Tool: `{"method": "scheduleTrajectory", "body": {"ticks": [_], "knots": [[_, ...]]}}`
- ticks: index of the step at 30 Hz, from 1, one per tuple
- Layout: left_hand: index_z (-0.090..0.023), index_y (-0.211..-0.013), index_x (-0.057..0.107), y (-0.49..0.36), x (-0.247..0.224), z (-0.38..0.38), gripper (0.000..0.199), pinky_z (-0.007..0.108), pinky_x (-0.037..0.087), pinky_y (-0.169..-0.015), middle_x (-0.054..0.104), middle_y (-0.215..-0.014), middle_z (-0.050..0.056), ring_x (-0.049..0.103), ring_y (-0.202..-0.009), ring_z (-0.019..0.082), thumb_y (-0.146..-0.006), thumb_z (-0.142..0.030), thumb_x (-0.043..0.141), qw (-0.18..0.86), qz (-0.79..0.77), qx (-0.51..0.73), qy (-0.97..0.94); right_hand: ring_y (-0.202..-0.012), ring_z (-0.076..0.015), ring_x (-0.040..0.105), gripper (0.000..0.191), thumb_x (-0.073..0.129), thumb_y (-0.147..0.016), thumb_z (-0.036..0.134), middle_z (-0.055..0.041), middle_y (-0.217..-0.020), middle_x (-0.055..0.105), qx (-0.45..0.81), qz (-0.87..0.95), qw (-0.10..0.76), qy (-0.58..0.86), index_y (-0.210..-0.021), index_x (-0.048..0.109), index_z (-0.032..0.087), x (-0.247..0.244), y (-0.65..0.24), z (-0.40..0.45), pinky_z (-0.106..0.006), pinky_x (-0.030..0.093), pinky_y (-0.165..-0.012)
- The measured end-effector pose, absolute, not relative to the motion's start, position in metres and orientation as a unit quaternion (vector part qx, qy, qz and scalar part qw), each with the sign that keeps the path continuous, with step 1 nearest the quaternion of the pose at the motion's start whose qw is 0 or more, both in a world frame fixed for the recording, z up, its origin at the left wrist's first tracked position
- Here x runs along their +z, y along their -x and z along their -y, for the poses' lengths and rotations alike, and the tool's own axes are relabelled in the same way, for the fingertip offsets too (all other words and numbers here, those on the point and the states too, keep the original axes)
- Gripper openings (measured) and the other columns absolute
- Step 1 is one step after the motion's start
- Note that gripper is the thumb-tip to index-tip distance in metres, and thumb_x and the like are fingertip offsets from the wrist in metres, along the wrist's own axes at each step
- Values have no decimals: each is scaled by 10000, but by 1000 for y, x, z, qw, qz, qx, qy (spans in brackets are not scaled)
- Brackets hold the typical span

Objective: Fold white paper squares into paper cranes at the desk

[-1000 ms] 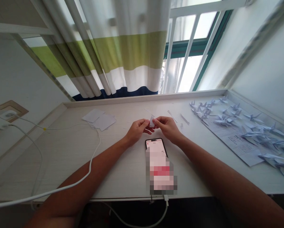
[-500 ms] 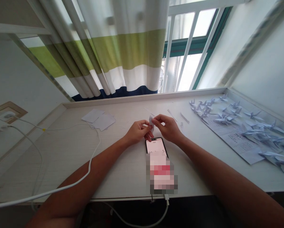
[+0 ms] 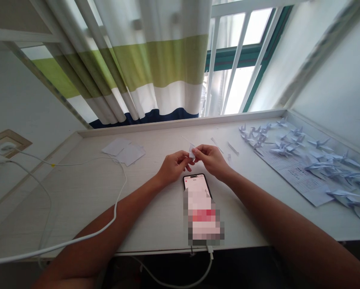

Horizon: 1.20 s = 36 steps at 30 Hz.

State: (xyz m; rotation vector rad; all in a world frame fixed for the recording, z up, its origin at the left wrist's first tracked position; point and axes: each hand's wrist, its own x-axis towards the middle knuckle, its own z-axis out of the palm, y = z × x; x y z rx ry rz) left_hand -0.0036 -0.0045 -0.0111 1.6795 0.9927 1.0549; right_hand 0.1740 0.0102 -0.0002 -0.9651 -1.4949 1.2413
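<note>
While your two hands meet over the middle of the white desk [image 3: 156, 214], they share one small piece of folded paper [image 3: 192, 151], which is up between your fingertips, just beyond the top end of the phone. Your left hand [image 3: 174, 165] has its fingers curled in and closed on the paper's lower left side. Your right hand [image 3: 210, 159] pinches it from the other side, thumb against forefinger. The exact folds are too small to make out.

The desk is like a shallow tray, with a raised edge along the back and the sides. Within that edge, on your left, white paper squares [image 3: 124, 151] lie flat and overlap. Just past your right hand are a few thin paper strips [image 3: 233, 148], lying loose. At the far right, a crowd of folded paper birds [image 3: 284, 149] spreads over a printed sheet [image 3: 294, 173] and onto the bare desk around it, wings and points sticking up.

Between your forearms the phone [image 3: 201, 208] lies face up, its lower part blurred into blocks, with a charging cable [image 3: 210, 252] at its near end. On the wall to your left, a socket [image 3: 23, 138] holds white plugs [image 3: 9, 146]. A white cord [image 3: 115, 208] passes across your left forearm. Behind the desk hangs a striped curtain [image 3: 168, 60], beside white window bars [image 3: 235, 60].
</note>
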Motion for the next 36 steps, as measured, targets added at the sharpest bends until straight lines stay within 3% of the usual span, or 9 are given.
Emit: {"method": "scheduleTrajectory", "body": {"ticks": [5,11,17,21,27,31,36], "knots": [[-135,-940,677,0,-8,3,212,308,538,-700,757,-852,78,737,-760,198,-809,-293,729,495,-396,479,-606,-713,-176,624,432,705,-811,610,-44,-761,692,427,639,494,406,-777,678,180,1,-174,-9,-327,513,-691],[-122,-937,712,2,-5,2,267,364,548,-777,773,-869,101,746,-852,245,-784,-333,771,531,-397,478,-576,-726,-196,639,391,669,-854,566,-62,-782,727,361,667,474,446,-758,701,189,2,-176,-7,-348,514,-709],[-141,-1059,641,3,-6,1,411,373,543,-826,786,-871,93,748,-841,221,-750,-333,832,552,-386,476,-566,-735,-212,673,381,680,-851,549,-82,-774,749,399,667,450,439,-759,707,180,1,-174,-6,-352,527,-709],[-146,-1031,622,3,-5,1,438,380,539,-859,783,-819,73,740,-813,201,-707,-311,866,552,-397,487,-547,-725,-200,667,375,715,-822,551,-75,-774,739,405,651,467,440,-752,676,184,0,-174,-7,-349,529,-713],[-143,-997,622,2,-5,2,427,351,529,-785,774,-801,70,731,-760,198,-735,-396,843,551,-400,487,-547,-723,-181,641,387,771,-766,552,-62,-775,721,409,642,471,446,-753,666,179,-5,-175,-12,-326,525,-702],[-153,-943,639,5,-7,-3,412,336,516,-763,755,-744,33,698,-705,170,-695,-383,873,543,-400,523,-521,-763,-173,657,381,715,-821,558,-48,-803,724,474,628,471,398,-862,707,179,-10,-174,-13,-321,541,-731],[-148,-951,723,9,-11,-9,386,340,521,-809,761,-820,38,669,-738,143,-680,-370,884,548,-384,554,-496,-855,-188,663,324,711,-845,499,-49,-903,743,487,645,469,357,-966,755,202,-12,-174,-13,-344,553,-790]]}}
